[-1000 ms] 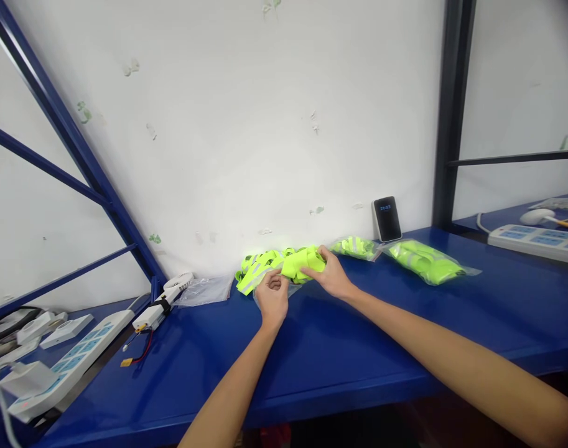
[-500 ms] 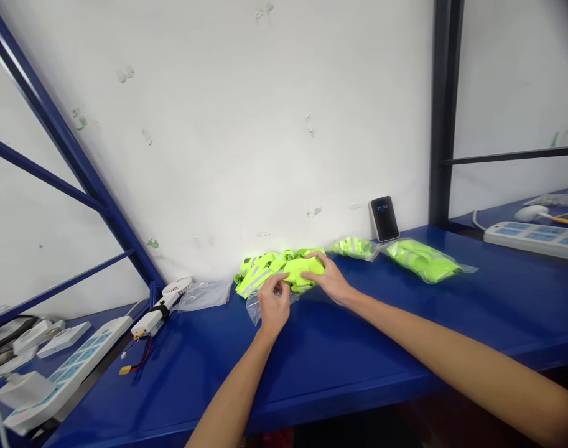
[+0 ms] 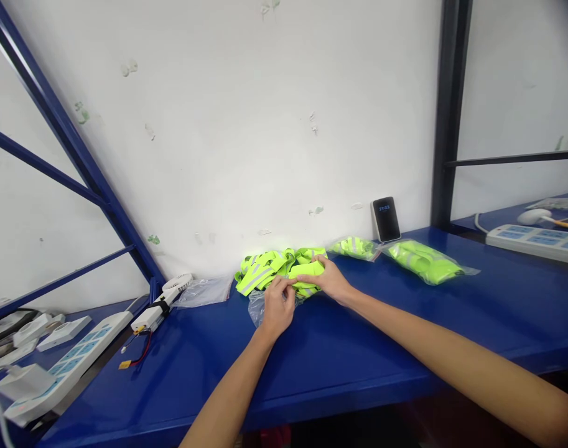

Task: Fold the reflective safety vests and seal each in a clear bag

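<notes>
A tangled heap of neon-yellow reflective straps (image 3: 258, 274) with silver stripes lies against the wall. At its right side my right hand (image 3: 331, 279) grips a folded part of the reflective strap (image 3: 306, 269), thumb in front and fingers behind. My left hand (image 3: 279, 306) is closed in a pinch at the left end of that fold, close to the right thumb. Fingertips hide what exactly the left hand pinches. A crumpled clear plastic bag (image 3: 256, 307) sticks out beneath the straps, beside the left hand.
Two clear bags of neon-yellow straps, a smaller bag (image 3: 354, 247) and a larger bag (image 3: 422, 261), lie to the right. Behind them stands a small clock display (image 3: 386, 219). A flat plastic bag (image 3: 204, 292), a white fan (image 3: 177, 284) and a power strip (image 3: 73, 367) are leftward.
My left fingers have moved in against the right thumb at the fold. The folded strap now looks narrower and sits lower in my right hand's grip. The view has shifted slightly.
</notes>
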Motion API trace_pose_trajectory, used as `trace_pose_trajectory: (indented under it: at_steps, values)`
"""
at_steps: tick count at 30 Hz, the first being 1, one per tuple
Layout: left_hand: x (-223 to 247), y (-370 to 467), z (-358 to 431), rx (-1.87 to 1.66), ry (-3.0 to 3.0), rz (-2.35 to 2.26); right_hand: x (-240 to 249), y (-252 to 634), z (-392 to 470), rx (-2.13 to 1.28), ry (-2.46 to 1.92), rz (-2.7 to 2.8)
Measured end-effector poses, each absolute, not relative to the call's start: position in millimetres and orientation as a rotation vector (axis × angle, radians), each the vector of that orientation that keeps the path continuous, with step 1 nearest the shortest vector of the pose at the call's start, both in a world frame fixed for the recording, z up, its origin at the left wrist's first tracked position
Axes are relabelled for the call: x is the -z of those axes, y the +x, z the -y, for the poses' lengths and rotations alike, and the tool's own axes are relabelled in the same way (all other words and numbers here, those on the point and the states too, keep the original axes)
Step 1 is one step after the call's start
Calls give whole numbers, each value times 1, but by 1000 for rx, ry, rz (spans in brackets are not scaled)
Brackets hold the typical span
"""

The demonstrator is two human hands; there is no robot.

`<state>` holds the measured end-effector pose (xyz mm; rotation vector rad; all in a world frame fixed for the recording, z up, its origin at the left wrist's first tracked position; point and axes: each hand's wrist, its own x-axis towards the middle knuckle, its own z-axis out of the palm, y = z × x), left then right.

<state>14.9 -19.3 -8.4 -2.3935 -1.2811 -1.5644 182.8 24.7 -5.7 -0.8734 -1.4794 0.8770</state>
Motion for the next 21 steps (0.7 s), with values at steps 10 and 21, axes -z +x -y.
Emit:
trace_pose_trajectory:
  at_steps: [10,21]
  values:
    - [9,23,16,2104,-2258,1493,-3,181,-19,-445,-862,1743]
    - [14,21,6,2105,-2235,1775,3,180,-16,-303,-710,1890]
